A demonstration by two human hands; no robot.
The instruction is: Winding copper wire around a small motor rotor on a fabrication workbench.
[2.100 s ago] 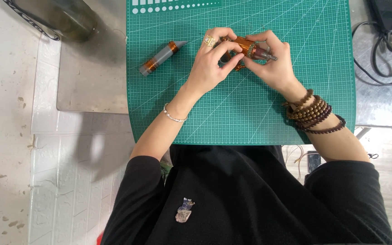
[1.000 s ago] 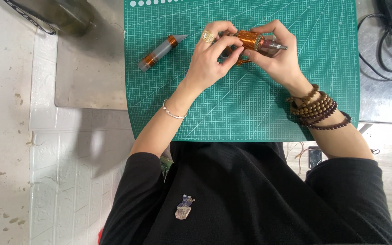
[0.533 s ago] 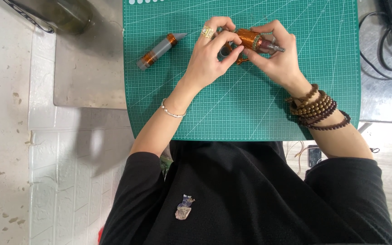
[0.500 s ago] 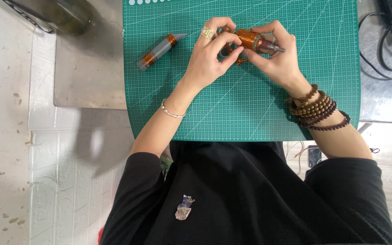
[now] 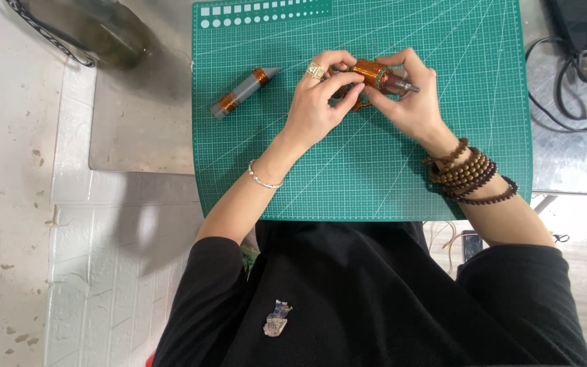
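Nearest the camera is the person's black top, with a small pale clip [image 5: 277, 322] on the chest. Past it, a green cutting mat [image 5: 375, 177] lies on the metal counter [image 5: 140, 129], its near edge overhanging toward the body. The left forearm, with a thin silver bracelet [image 5: 264, 178], and the right forearm, with stacked brown bead bracelets [image 5: 469, 172], both reach across the mat. At the far middle of the mat the two hands meet. The left hand [image 5: 317, 105], a ring on one finger, pinches the left end of a small copper-wound rotor [image 5: 375, 73]; the right hand [image 5: 409, 98] closes its fingers around the right end, where a short metal shaft sticks out. The rotor is held just above the mat. To the left, well apart, a grey cylinder [image 5: 242, 92] with copper bands lies tilted on the mat. Black cables [image 5: 575, 78] lie at the far right.
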